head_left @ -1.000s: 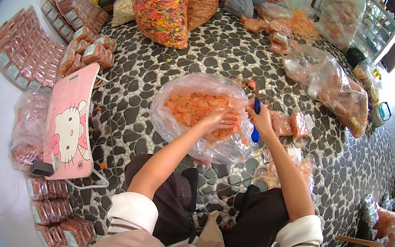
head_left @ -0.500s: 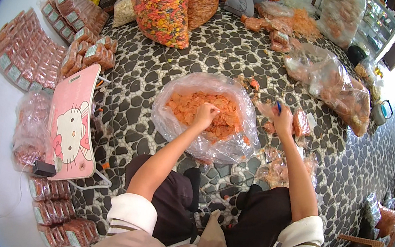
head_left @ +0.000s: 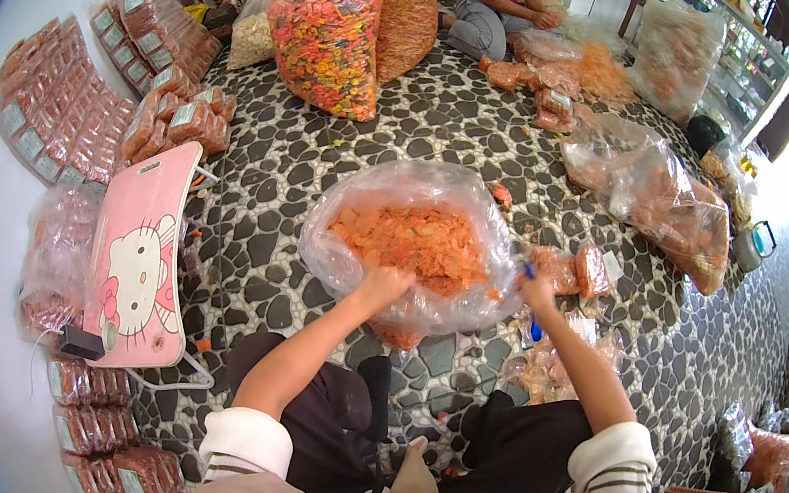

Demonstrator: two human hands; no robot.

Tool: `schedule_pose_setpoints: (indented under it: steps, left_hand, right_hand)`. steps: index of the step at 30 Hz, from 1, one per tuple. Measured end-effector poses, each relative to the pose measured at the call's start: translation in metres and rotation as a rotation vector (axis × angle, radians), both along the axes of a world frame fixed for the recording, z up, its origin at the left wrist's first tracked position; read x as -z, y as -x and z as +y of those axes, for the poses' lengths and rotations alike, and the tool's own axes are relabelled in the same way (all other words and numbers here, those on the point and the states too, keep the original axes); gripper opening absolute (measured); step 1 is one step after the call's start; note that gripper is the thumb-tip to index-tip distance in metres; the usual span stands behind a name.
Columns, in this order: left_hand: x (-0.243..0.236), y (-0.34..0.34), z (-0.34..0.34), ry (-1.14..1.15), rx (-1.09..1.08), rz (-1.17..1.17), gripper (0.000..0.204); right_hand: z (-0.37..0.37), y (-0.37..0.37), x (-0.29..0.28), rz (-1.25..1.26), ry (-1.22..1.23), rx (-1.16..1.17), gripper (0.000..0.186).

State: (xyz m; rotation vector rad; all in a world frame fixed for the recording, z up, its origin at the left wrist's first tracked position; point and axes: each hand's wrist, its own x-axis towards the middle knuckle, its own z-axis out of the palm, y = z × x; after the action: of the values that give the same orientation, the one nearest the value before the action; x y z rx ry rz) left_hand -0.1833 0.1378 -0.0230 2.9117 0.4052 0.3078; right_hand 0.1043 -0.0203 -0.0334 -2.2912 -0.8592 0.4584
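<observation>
Hands first: my left hand (head_left: pixel 387 284) is closed into a loose fist at the near rim of the big clear bag (head_left: pixel 334 248), fingers curled down into the orange chips (head_left: pixel 416 239) — whether it grips chips or the plastic I cannot tell. My right hand (head_left: pixel 537 292) is pinched on the bag's right edge, with a small blue thing (head_left: pixel 535 329) showing just below it; what that is I cannot make out.

The bag sits open on the pebble-patterned floor (head_left: pixel 305 163) right in front of my crossed legs, its mouth spread wide and the chips heaped inside. Just beside it on the right lie a couple of small sealed packets (head_left: pixel 578 269) of the same orange snack.

To my left a pink cartoon-cat folding board (head_left: pixel 142 266) lies flat, with rows of packed snack packets (head_left: pixel 60 114) along the wall beyond it. Farther off stands a tall sack of mixed-colour crackers (head_left: pixel 329 31), and behind it another person (head_left: pixel 494 3) sits on the floor — red top, hands busy with their own packets. More filled clear bags (head_left: pixel 664 194) rest to the right.
</observation>
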Motion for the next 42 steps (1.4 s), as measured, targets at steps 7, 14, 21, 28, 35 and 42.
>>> schedule_pose_setpoints:
  steps: [7, 14, 21, 28, 35, 42]
  left_hand:
    - [-0.034, 0.001, 0.012, 0.158, -0.072, -0.016, 0.010]
    - [-0.060, -0.034, -0.057, 0.318, 0.081, -0.024, 0.019]
    - [-0.078, -0.183, -0.143, 0.415, 0.371, -0.309, 0.016]
    - [0.056, -0.307, -0.139, 0.304, 0.129, -0.134, 0.025]
    - [0.179, -0.340, -0.100, -0.059, 0.025, 0.003, 0.030]
    - [0.172, -0.339, -0.118, -0.028, -0.220, 0.238, 0.030]
  right_hand:
    - [-0.018, -0.025, -0.066, 0.324, -0.257, 0.134, 0.022]
    - [-0.087, -0.056, -0.053, 0.462, 0.062, -0.117, 0.014]
    - [-0.173, -0.113, -0.022, 0.517, -0.292, 0.484, 0.019]
    - [-0.175, -0.075, 0.074, 0.509, -0.184, 0.343, 0.019]
    - [-0.133, -0.101, 0.128, 0.284, 0.045, 0.194, 0.027]
    - [-0.119, -0.098, 0.107, 0.261, 0.117, 0.175, 0.029]
